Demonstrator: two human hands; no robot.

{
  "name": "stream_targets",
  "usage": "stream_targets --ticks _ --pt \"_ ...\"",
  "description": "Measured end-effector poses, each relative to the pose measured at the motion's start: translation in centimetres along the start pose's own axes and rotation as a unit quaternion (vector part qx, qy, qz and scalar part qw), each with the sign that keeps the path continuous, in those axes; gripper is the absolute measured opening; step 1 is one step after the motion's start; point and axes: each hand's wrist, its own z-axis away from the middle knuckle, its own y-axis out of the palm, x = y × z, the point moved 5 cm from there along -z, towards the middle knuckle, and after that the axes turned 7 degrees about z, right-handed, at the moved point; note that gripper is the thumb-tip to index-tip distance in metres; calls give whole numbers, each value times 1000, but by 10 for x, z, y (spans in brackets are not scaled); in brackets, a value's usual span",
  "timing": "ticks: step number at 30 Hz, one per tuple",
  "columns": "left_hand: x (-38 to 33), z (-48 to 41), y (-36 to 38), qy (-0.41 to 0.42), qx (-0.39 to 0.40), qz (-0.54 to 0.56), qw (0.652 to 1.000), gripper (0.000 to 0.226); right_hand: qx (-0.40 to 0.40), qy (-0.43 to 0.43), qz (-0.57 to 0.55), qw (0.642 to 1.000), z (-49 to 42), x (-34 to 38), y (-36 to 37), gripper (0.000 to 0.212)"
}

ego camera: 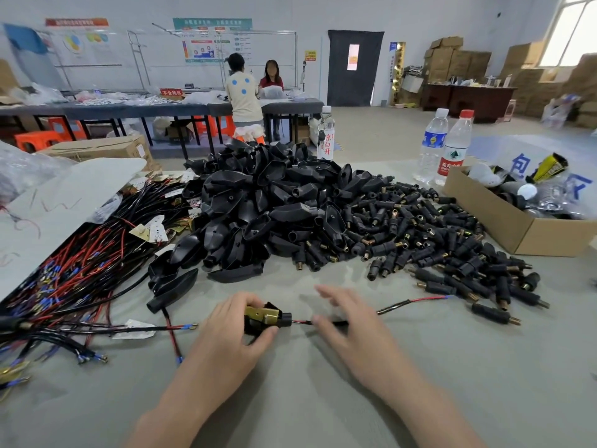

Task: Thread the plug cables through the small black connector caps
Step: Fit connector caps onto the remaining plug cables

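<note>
My left hand [232, 331] grips a black plug body with a brass plate [263, 318] near the table's front middle. A thin cable [410, 302] with red and black wires runs from the plug to the right, ending in a blue-sleeved tip. My right hand [349, 321] hovers over the cable just right of the plug, fingers spread and blurred, holding nothing that I can see. A small black cap [286, 317] sits at the plug's right end, on the cable.
A heap of large black shells [258, 205] fills the table's middle. Several small black connectors with brass tips [436, 240] spread to the right. Bundled red and black cables [74, 279] lie left. A cardboard box [504, 218] and water bottles [452, 147] stand at the right.
</note>
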Motion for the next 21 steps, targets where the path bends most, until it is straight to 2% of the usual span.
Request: stream_targets --ticks 3,8,15,18,21 --pt "-6 3 6 9 39 43 998 16 70 -34 75 994 -1 3 11 42" --pt "-5 5 7 8 54 60 997 10 67 -41 65 995 -4 5 9 25" --pt "-19 3 1 69 -5 6 998 11 71 -37 45 996 1 5 9 22" --pt "-20 2 -4 51 -47 32 997 12 75 -37 41 996 3 5 9 21" --pt "-18 2 -2 34 -49 29 998 15 78 -38 41 995 3 5 10 21"
